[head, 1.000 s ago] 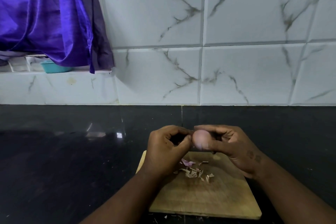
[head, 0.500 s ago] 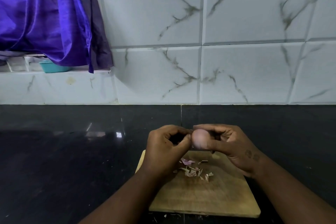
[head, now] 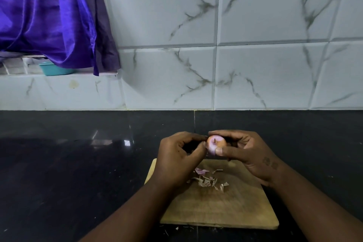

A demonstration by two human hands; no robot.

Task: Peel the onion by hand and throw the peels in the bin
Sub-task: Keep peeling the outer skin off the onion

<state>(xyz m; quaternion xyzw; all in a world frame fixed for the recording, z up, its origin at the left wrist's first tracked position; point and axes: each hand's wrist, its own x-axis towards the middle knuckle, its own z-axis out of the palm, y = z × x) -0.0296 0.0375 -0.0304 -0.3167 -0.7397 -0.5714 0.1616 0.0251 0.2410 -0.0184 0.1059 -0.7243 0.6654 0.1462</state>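
Note:
A small pinkish onion (head: 215, 144) is held above the far edge of a wooden cutting board (head: 225, 206). My right hand (head: 249, 153) grips it, thumb underneath and fingers curled over the top. My left hand (head: 179, 159) is right beside it, its curled fingertips pinching at the onion's left side. A little pile of thin onion peels (head: 208, 180) lies on the board under my hands. No bin is in view.
The board lies on a black stone counter (head: 78, 163) that meets a white marble-tiled wall (head: 216, 65). At the upper left a purple cloth (head: 49, 15) hangs over a ledge holding a teal bowl (head: 53, 68). A few peel scraps lie by the board's near edge.
The onion has turned in my right hand, so its stem end now faces me. Both hands stay in about the same place above the board.

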